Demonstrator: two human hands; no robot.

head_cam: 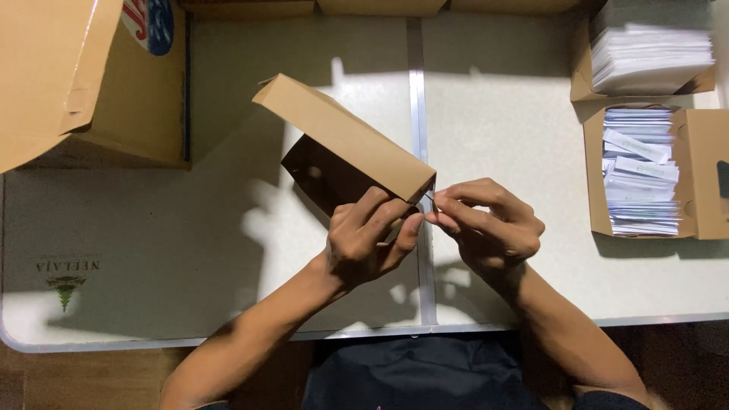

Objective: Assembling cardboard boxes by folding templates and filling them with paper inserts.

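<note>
A long narrow brown cardboard box (345,137) is held tilted above the pale table (493,114), its far end pointing up-left. My left hand (368,243) grips its near end from below, fingers wrapped over the underside and thumb near the corner. My right hand (486,224) pinches the box's near end flap at the corner, fingertips meeting the left thumb. The box's dark shadow falls on the table under it.
A large open brown carton (114,83) stands at the back left. At the right, two open cardboard boxes (699,175) (585,76) hold stacks of white paper packets. A metal seam (416,91) runs down the middle of the table. More cartons line the far edge.
</note>
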